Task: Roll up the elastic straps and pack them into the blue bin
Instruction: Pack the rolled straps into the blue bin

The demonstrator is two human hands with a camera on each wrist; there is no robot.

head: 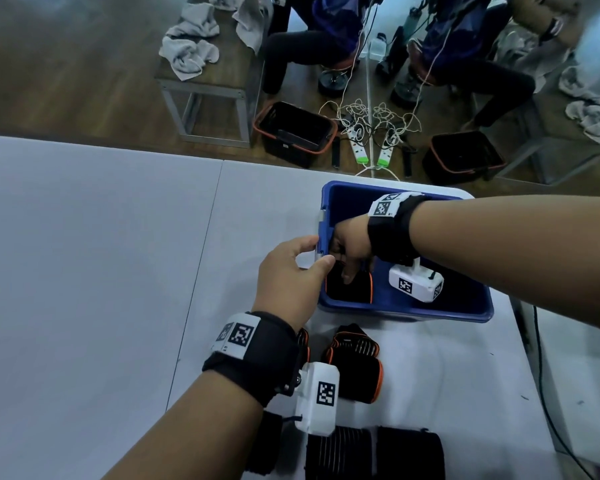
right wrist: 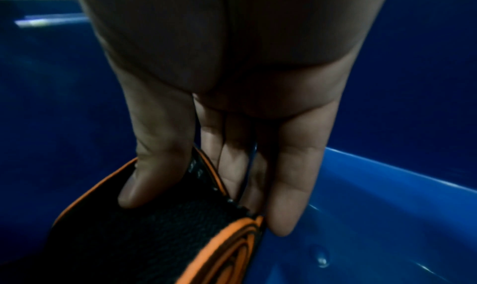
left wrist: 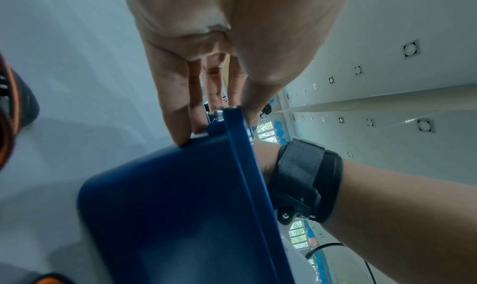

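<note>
The blue bin (head: 413,315) stands on the white table, right of centre. My right hand (head: 343,268) reaches into its near-left corner and holds a rolled strap (head: 349,289), black with orange edging, low in the bin. In the right wrist view the thumb lies on the rolled strap (right wrist: 154,237) and the fingers (right wrist: 284,186) sit behind it, against the bin (right wrist: 387,217). My left hand (head: 317,252) pinches the bin's left rim. In the left wrist view its fingers (left wrist: 175,109) are outside the bin wall (left wrist: 167,207) and its thumb is inside.
Several more black-and-orange straps lie on the table in front of the bin, some folded (head: 354,344), some flat (head: 409,455) near my left wrist. A black cable (head: 541,375) runs along the table's right edge. Beyond the far edge are black baskets (head: 295,133), power strips and seated people.
</note>
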